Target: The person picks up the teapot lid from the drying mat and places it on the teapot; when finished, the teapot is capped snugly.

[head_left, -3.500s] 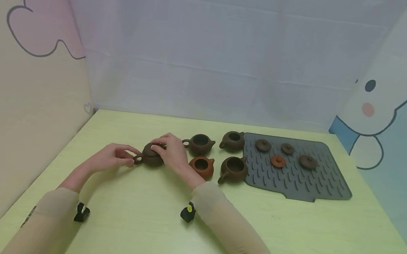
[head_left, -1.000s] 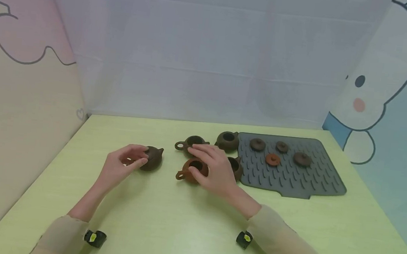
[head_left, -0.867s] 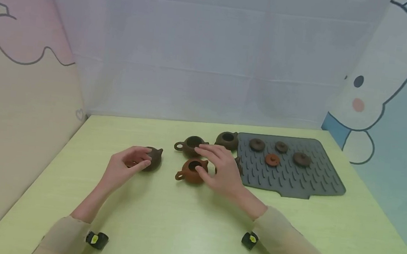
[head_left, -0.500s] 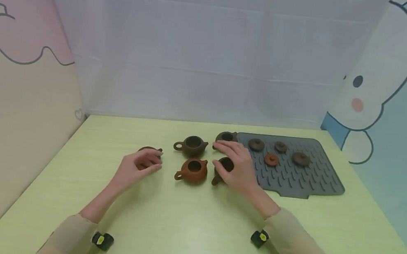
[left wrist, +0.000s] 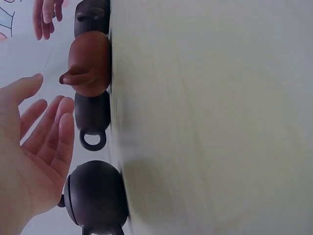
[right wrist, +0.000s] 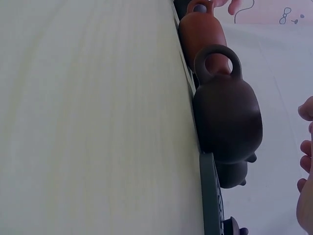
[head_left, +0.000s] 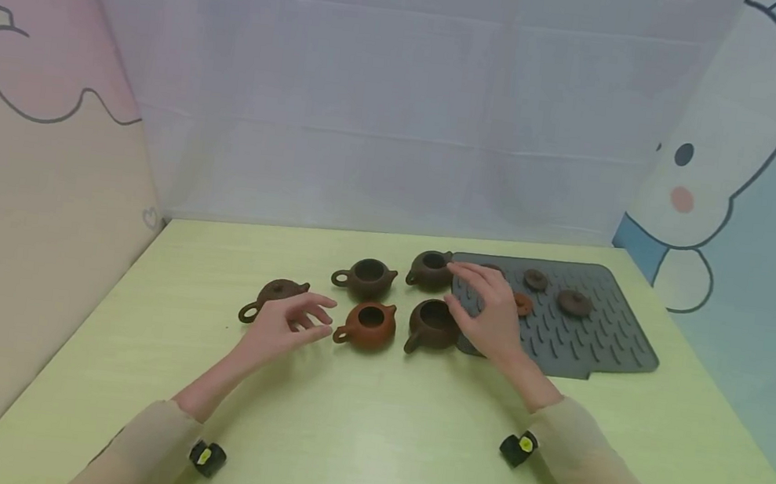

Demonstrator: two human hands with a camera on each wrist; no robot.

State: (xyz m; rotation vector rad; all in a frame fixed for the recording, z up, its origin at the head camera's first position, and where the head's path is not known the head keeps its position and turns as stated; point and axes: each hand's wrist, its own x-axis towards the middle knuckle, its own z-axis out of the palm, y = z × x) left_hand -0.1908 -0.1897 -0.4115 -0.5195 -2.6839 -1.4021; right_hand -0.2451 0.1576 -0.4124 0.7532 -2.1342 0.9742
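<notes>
My left hand hovers with relaxed fingers in front of a lidded dark brown teapot, short of the reddish teapot. In the left wrist view the left hand is empty, beside the lidded teapot and the reddish one. My right hand, fingers spread and empty, hangs above the mat's left part, right of a lidless dark teapot. The right wrist view shows the right hand at the edge, apart from the dark teapot. Two more lidless dark teapots stand behind.
A grey ridged mat lies at the table's right. On it are a large dark lid, a small dark lid, a reddish lid and another dark lid, the last two partly hidden by my right hand.
Both hands have moved right. The left came away from the lidded teapot, whose lid and handle show again; the right passed from over the lidless teapots to over the mat. The reddish teapot sits further left than at first.
</notes>
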